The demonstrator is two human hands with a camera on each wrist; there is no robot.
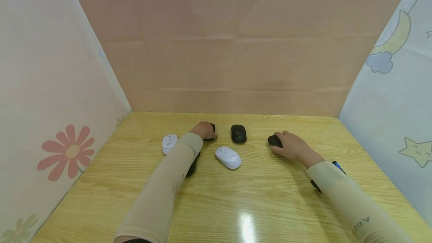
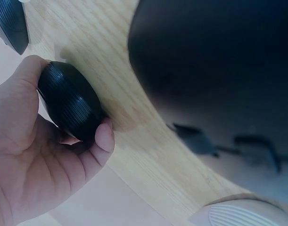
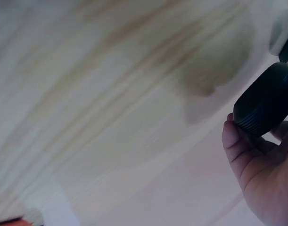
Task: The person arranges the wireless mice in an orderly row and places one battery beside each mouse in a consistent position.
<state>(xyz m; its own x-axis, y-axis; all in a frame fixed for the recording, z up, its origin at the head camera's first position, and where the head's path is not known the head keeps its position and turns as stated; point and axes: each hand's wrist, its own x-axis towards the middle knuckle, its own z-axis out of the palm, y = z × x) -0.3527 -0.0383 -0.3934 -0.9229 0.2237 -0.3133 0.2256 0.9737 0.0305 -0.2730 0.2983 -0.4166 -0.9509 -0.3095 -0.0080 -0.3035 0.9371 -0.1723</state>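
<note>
Black plastic fills the person's grasp: the left-held mouse (image 2: 70,101) lies close to the far edge of the wood-grain table (image 1: 270,198), left of its middle, its ribbed side towards the wrist camera. Thumb and fingers of the left hand (image 1: 203,129) grip it, hiding which end is the front. Over towards the right edge, the right-held mouse (image 3: 261,101) is pinched between the thumb and fingers of the right hand (image 1: 289,145); its long axis slants in the wrist view. Between them, the black mouse (image 1: 239,133) has its long axis running from near edge to far edge. Nearer, the middle white mouse (image 1: 228,157) lies slantwise, one end towards the far left corner. Beyond the left sleeve (image 1: 158,194), the left white mouse (image 1: 169,143) points roughly at the far edge. By the right sleeve (image 1: 354,205), a blue-and-black item (image 1: 338,167) is mostly hidden.
</note>
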